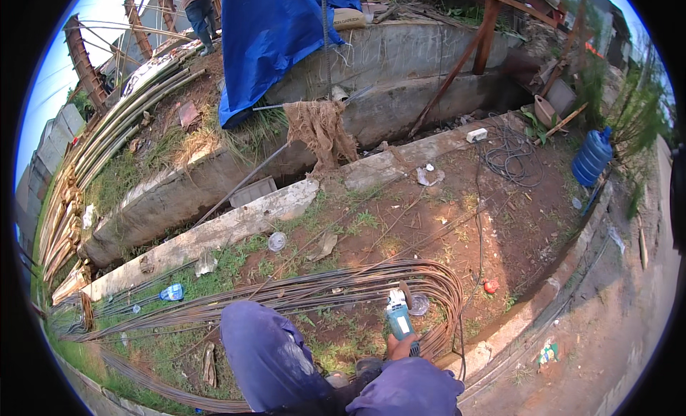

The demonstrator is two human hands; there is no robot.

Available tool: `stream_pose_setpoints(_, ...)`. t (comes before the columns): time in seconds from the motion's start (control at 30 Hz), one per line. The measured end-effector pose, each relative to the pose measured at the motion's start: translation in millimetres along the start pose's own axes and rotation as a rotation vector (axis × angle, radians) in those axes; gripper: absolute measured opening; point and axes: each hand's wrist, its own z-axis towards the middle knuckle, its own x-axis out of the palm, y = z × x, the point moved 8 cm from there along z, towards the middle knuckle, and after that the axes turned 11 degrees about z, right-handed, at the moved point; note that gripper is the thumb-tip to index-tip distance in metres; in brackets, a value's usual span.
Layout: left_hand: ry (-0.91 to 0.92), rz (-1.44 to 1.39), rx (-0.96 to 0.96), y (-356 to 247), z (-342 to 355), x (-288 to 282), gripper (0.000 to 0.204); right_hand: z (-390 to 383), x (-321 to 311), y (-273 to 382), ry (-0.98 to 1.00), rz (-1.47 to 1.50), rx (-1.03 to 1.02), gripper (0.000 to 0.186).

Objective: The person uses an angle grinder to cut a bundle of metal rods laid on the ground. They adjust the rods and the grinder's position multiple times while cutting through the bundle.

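My right hand (400, 347) is closed around the rear body of a teal angle grinder (400, 322), low in front of my right knee. Most of its forearm is hidden. The grinder points away from me, its thin brown disc (406, 294) at the far end near a bundle of rusty steel rods (343, 279). The rods lie on the ground and bend round in a U at the right. Whether the disc touches a rod I cannot tell. A clear plastic cup (419, 304) lies just right of the disc. My left hand does not show.
A long concrete beam (243, 234) borders a trench beyond the rods. Burlap (321, 136) and a blue tarp (268, 48) hang there. A coiled cable (511, 156) and blue water jug (592, 157) are at the right. A low curb (532, 312) runs alongside. A person (200, 16) stands far left.
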Motion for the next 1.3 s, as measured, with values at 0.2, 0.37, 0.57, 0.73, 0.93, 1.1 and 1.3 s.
stream_pose_setpoints(0.2, 0.067, -0.036, 0.012, -7.4, -2.6, 7.9, 0.044, 0.5, -0.8, -2.1, -0.019, 0.043, 0.015, 0.056)
stream_pose_setpoints(0.37, 0.120, -0.156, 0.169, -20.1, 11.2, 15.3, 0.041, -21.3, -30.7, -10.0, -0.073, 0.112, -0.020, 0.056)
stream_pose_setpoints(0.57, 0.069, -0.146, -0.026, 4.9, -6.5, -5.0, 0.041, -70.0, -45.8, -23.7, 0.089, 0.121, 0.023, 0.069)
stream_pose_setpoints(0.73, 0.143, -0.144, 0.010, -5.8, -13.4, 9.8, 0.039, -69.8, -52.2, -33.8, 0.019, 0.139, 0.103, 0.069)
stream_pose_setpoints(0.93, 0.188, -0.142, 0.002, -10.3, -11.2, 7.3, 0.042, -62.8, -36.3, -51.8, 0.005, 0.243, 0.158, 0.068)
stream_pose_setpoints(1.1, 0.198, -0.156, -0.017, -4.3, -6.6, 8.9, 0.046, -59.3, -45.6, -26.6, 0.020, 0.112, 0.124, 0.064)
stream_pose_setpoints(1.3, 0.173, -0.174, -0.027, 1.0, -0.1, 4.5, 0.043, -52.0, -30.2, -29.5, 0.226, -0.213, 0.184, 0.061)
